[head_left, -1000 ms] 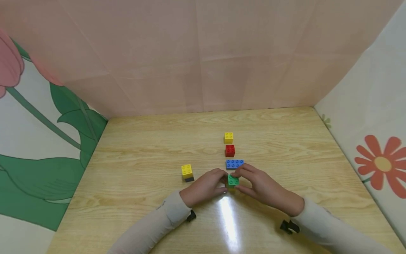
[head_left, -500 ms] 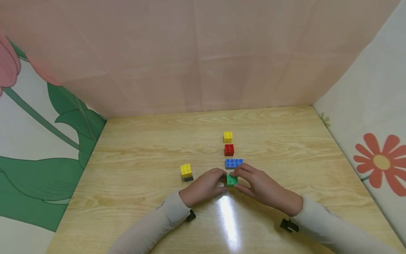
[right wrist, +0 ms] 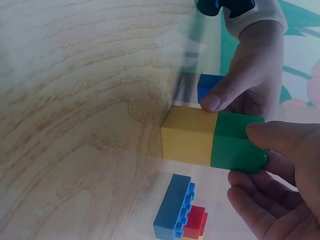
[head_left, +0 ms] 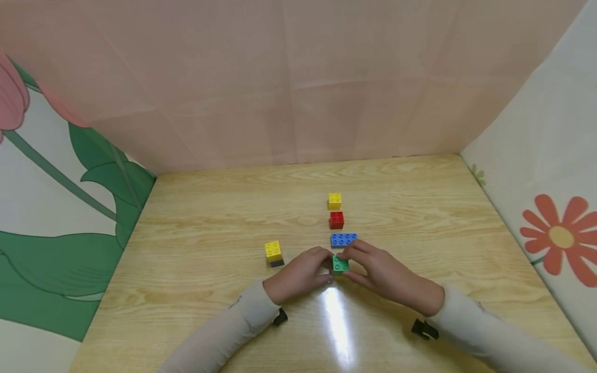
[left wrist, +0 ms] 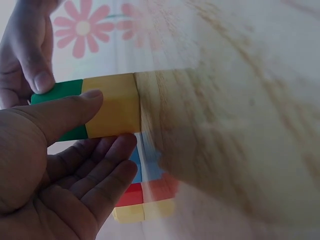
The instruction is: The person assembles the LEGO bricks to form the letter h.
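Note:
A green toy brick [head_left: 340, 263] sits on a yellow brick [right wrist: 187, 136], forming a small upright stack on the table. My left hand [head_left: 298, 274] grips the lower yellow brick, its thumb [left wrist: 80, 107] along one side and its fingers around the other. From the right, my right hand [head_left: 392, 274] pinches the green brick between thumb [right wrist: 280, 137] and fingers. No gap shows between the two bricks in the wrist views. Right behind the stack lies a long blue brick [head_left: 343, 240], close to my right fingertips in the head view.
Beyond the blue brick, a red brick [head_left: 336, 220] and a yellow brick [head_left: 334, 201] stand in line on the wooden table [head_left: 224, 207]. Left of my left hand is another stack, a yellow brick [head_left: 273, 250] over a dark one [head_left: 277, 263]. A pink sheet [head_left: 289, 93] hangs behind.
Both hands keep their hold on the green and yellow stack. The whole head view shifts very slightly; the other bricks stay where they were.

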`<state>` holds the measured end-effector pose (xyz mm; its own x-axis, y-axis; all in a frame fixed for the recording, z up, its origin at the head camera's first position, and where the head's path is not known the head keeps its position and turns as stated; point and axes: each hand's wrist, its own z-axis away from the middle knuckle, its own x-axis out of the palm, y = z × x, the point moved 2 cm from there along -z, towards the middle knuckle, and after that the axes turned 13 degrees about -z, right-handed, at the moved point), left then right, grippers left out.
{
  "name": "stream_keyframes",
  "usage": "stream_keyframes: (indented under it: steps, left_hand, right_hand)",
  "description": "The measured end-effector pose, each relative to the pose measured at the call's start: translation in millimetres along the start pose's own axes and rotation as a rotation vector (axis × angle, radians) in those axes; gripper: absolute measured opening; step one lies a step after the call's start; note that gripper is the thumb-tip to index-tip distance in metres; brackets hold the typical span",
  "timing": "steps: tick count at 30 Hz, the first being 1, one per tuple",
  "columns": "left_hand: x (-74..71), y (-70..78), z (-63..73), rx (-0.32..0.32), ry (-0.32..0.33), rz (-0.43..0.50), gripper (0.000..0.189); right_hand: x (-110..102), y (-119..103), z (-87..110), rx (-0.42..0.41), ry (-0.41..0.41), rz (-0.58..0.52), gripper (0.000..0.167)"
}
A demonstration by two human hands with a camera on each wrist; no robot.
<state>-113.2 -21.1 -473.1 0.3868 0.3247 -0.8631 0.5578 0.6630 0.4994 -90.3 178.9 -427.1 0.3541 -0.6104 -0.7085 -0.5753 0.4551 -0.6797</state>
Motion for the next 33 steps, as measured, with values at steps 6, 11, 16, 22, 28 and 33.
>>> stream_keyframes:
  steps: [6,11,16,22,28,33]
  left_hand:
    - [-0.3,1.2,1.3,-0.004,0.0,-0.004,0.035]
    - [-1.3,2.1,1.1,0.001,0.013,-0.014,0.035]
    - [-1.6,2.5,0.8,0.009,0.018,-0.027,0.034]
    - [-0.9,1.8,0.4,0.015,0.019,-0.035,0.035]
    - [1.4,0.4,0.8,0.002,0.014,-0.032,0.035]
    - [2.8,0.8,1.0,-0.011,0.004,-0.036,0.036]
  right_hand:
    - [-0.2,-0.4,0.2,0.002,-0.002,-0.031,0.029]
    - [-0.3,-0.3,0.6,-0.003,-0.002,-0.019,0.03]
    - [-0.5,-0.9,1.2,-0.013,0.003,-0.02,0.031]
    - [-0.3,-0.4,2.4,-0.029,0.018,-0.002,0.033]
    - [1.4,2.4,4.3,-0.051,0.027,0.031,0.037]
    - [0.1,4.9,6.7,0.018,0.014,0.019,0.038]
